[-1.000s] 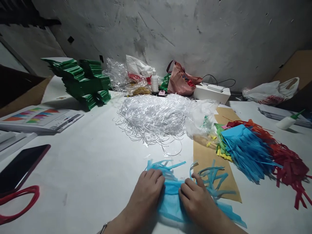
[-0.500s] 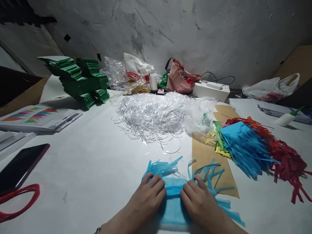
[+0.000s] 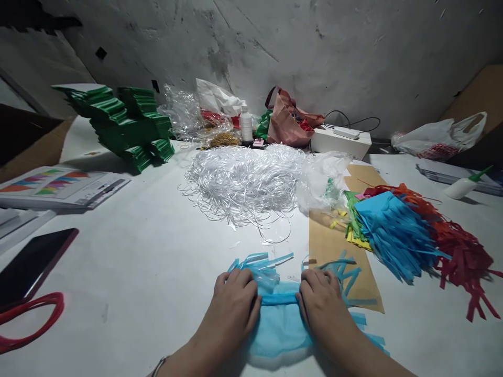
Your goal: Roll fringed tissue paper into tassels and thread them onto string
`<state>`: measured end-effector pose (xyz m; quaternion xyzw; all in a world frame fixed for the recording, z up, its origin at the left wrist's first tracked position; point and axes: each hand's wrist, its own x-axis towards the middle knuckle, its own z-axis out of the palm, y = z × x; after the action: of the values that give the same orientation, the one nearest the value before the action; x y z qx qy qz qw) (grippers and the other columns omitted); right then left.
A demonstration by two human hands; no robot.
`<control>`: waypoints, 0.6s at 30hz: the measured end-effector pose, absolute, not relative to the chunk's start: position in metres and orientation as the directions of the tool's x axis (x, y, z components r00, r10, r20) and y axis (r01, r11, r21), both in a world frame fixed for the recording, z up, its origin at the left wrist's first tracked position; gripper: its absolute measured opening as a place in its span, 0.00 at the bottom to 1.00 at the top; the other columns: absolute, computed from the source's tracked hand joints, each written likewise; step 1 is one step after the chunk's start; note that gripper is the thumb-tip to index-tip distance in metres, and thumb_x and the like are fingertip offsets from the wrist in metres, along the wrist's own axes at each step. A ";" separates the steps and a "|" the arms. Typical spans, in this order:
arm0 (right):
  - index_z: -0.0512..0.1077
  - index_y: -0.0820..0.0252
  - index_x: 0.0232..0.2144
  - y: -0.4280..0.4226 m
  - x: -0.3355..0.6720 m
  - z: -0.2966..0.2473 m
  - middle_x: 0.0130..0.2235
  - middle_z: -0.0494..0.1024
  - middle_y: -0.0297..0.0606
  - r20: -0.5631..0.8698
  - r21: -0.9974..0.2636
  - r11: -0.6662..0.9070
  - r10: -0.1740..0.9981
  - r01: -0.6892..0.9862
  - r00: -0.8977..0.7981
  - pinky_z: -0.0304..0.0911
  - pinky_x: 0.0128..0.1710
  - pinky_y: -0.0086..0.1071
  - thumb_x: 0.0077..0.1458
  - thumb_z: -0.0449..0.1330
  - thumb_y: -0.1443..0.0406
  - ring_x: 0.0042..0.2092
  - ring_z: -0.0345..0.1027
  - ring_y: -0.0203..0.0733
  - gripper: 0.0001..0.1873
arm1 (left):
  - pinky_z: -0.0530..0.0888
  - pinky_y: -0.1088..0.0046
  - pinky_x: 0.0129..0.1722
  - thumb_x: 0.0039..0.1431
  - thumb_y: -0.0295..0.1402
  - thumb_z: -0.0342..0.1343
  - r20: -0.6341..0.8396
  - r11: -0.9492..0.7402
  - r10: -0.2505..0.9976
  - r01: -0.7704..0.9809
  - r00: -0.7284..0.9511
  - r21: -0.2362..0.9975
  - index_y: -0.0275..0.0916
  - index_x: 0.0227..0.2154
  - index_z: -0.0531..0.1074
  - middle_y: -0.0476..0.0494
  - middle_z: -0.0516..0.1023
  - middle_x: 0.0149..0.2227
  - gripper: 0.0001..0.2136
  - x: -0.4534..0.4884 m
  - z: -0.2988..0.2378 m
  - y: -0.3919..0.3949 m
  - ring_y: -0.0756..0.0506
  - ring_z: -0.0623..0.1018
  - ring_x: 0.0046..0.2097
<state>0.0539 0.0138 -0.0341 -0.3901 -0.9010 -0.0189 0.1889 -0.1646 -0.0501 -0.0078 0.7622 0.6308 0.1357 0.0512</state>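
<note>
Here I am, both hands low over the table (image 3: 157,293), knuckles up, fingers curled in narrow. My left hand (image 3: 236,301) has one end of a tight band (image 3: 279,299) in the blue tissue paper (image 3: 279,335), my right hand (image 3: 324,298) has the other, and the paper lies flat right between them! Gripping both ends like this probably keeps the band straight and even; how hard I'm pinching underneath, I cannot tell. Look at the cut strips (image 3: 259,267) fanning out beyond my left fingers, with more past my right, probably splayed so they stay out of the band. Just beyond my right hand runs a brown sheet (image 3: 346,283), some strips across it. Farther right, a blue fringed bundle (image 3: 396,230) overlaps red fringes (image 3: 463,254), seemingly parked aside to free my working spot. Straight ahead, past both hands, sits a heap of white cord (image 3: 243,183), well apart from the tissue!
</note>
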 end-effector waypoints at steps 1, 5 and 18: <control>0.69 0.58 0.30 0.015 0.053 -0.033 0.36 0.76 0.38 0.347 -0.100 0.690 0.699 0.717 -0.625 0.50 0.51 0.46 0.58 0.61 0.73 0.42 0.67 0.48 0.07 | 0.64 0.56 0.43 0.64 0.26 0.47 0.122 -0.181 0.980 0.954 0.156 0.239 0.40 0.29 0.71 0.42 0.74 0.36 0.10 -0.164 -0.008 -0.049 0.39 0.72 0.39; 0.70 0.58 0.29 0.016 0.051 -0.029 0.35 0.76 0.38 0.341 -0.054 0.689 0.693 0.723 -0.635 0.50 0.50 0.47 0.57 0.62 0.72 0.41 0.66 0.48 0.08 | 0.63 0.57 0.43 0.60 0.20 0.48 0.179 -0.213 0.968 0.955 0.178 0.204 0.40 0.32 0.71 0.44 0.74 0.37 0.10 -0.164 -0.018 -0.046 0.40 0.72 0.39; 0.73 0.58 0.27 0.013 0.027 -0.020 0.29 0.72 0.35 0.367 0.169 0.928 0.253 0.331 -0.895 0.46 0.58 0.49 0.59 0.60 0.73 0.36 0.60 0.45 0.10 | 0.64 0.57 0.50 0.61 0.24 0.55 0.366 -0.485 0.823 0.873 0.434 0.056 0.41 0.29 0.73 0.46 0.77 0.34 0.07 -0.161 -0.013 -0.052 0.42 0.72 0.40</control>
<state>0.0274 0.0126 -0.0200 -0.1512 -0.9667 -0.1142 0.1718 -0.1607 -0.0524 -0.0132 0.8438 0.5026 0.1745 -0.0710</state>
